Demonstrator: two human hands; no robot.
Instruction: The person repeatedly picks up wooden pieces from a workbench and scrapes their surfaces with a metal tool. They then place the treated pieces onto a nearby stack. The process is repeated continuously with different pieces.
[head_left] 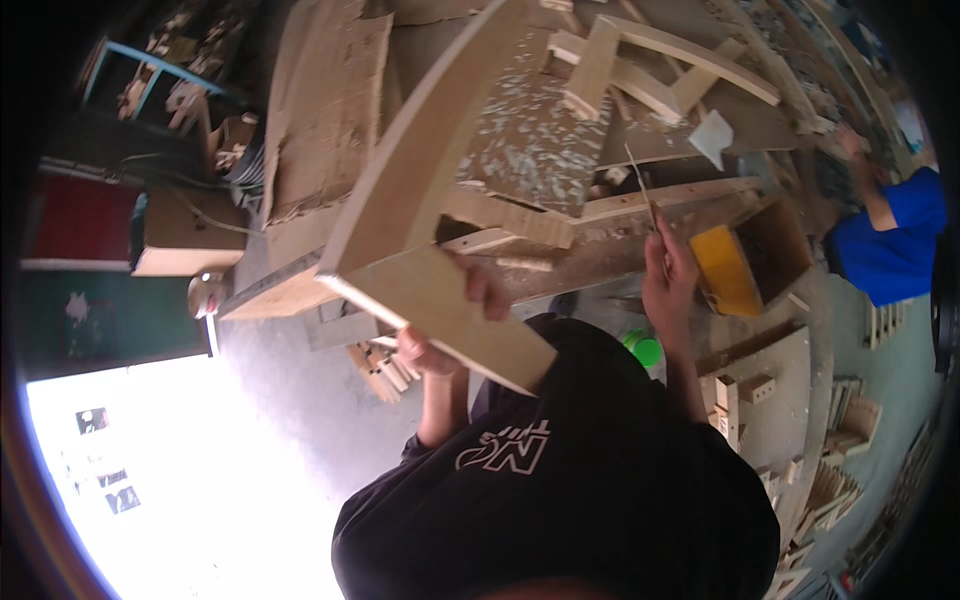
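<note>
My left hand (430, 358) is closed round a wooden frame piece (450, 310), gripping its flat tapered board from below with fingertips curled over the far edge. A long curved arm (400, 180) of the same piece rises from the board's left end, away from me. To the right, my right hand (668, 268) is closed on a thin, pointed, blade-like tool (640, 178), its tip directed up and away. The tool is apart from the wooden piece, and its exact kind is too small to tell.
Ahead stands a workbench with a chip-strewn board (540, 140), an angled wooden frame (650, 90) and a pale scrap (711, 138). A yellow-sided box (728, 270) and green-capped container (643, 348) are near my right arm. A person in blue (890, 240) is far right.
</note>
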